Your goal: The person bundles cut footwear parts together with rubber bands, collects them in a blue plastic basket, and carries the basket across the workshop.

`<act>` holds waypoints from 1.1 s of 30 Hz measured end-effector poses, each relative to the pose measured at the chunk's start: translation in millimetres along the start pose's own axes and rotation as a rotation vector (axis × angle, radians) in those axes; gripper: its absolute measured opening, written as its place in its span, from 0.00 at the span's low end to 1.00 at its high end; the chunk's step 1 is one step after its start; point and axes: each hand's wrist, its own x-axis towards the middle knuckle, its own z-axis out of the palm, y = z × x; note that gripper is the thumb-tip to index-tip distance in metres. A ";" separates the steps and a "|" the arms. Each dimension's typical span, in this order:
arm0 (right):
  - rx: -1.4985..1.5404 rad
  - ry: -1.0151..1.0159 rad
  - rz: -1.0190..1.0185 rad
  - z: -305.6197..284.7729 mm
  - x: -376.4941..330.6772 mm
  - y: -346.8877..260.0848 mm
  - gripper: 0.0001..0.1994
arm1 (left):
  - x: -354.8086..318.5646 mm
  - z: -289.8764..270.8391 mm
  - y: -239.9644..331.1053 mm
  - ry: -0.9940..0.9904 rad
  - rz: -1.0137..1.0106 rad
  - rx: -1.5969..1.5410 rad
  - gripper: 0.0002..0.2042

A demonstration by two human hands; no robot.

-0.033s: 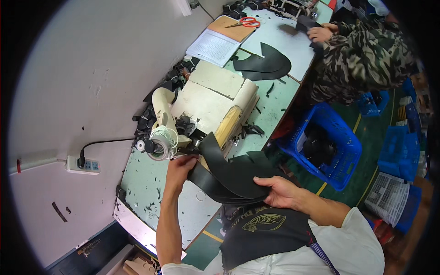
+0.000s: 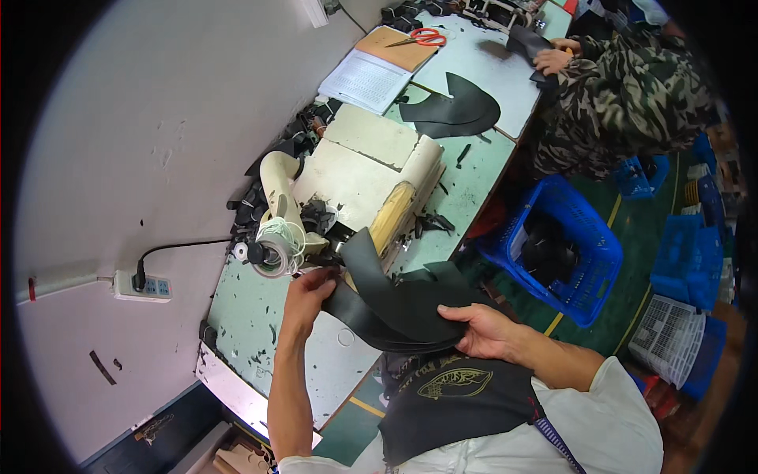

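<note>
Several black curved leather-like pieces lie stacked in front of me, by the head of a cream machine. My right hand is closed on their right end, thumb on top and fingers underneath. At the machine head, my left hand pinches the left edge of a black piece; part of its fingertips is hidden. One strip of the pieces rises against the machine's yellowish front edge. Beside my left hand, a pale hose bends down to a ring wound with light thread.
Black scraps litter the green-topped table. Further back lie more cut black pieces, an open notebook and orange-handled scissors. A blue crate stands on the floor at right. Beyond it, a co-worker in camouflage handles a dark piece.
My hands and the black pieces hold their places. At the far right, the co-worker's hands and dark piece have shifted slightly.
</note>
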 end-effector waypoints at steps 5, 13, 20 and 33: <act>0.067 -0.046 -0.006 -5.4 1.4 5.1 0.09 | 0.5 2.7 -5.1 0.109 -0.015 0.245 0.12; 0.081 -0.033 0.022 9.8 -9.9 2.3 0.11 | 11.6 23.4 20.4 0.226 -0.006 0.587 0.13; 0.085 -0.029 0.008 1.3 -4.6 3.5 0.12 | 1.0 -0.7 -7.9 0.106 -0.044 0.203 0.12; 0.094 -0.013 -0.054 7.9 -12.2 1.4 0.13 | -8.8 3.4 10.1 0.052 -0.073 0.076 0.12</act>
